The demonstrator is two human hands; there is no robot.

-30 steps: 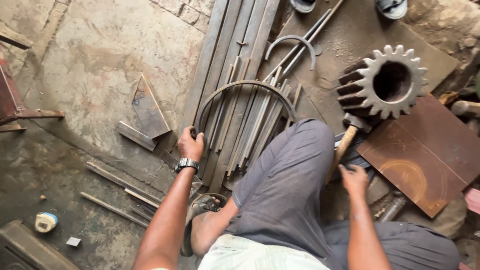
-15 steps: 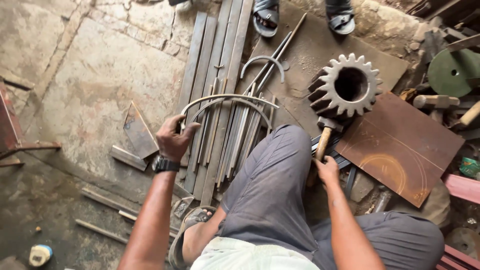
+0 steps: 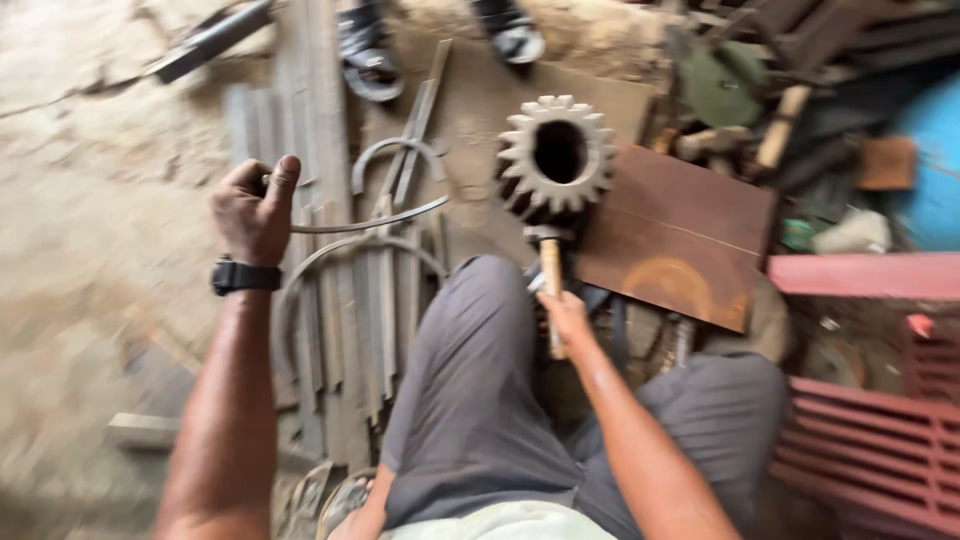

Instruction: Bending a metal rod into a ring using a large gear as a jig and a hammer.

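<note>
Single head cam, looking steeply down at the person's own lap, close range; floor [image 3: 90, 250] fills frame, image motion-blurred.

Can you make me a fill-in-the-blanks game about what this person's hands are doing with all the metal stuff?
1. The left hand grips a curved metal ____.
2. The right hand holds a hammer's wooden ____.
3. The big toothed gear stands on a rusty brown ____.
4. The left wrist wears a black ____.

Missing words: rod, handle, plate, watch.

Bare floor [image 3: 90, 200] lies open at the left edge; metal strips [image 3: 330, 300], gear [image 3: 557, 155] and rusty plate [image 3: 680, 235] crowd the middle.
</note>
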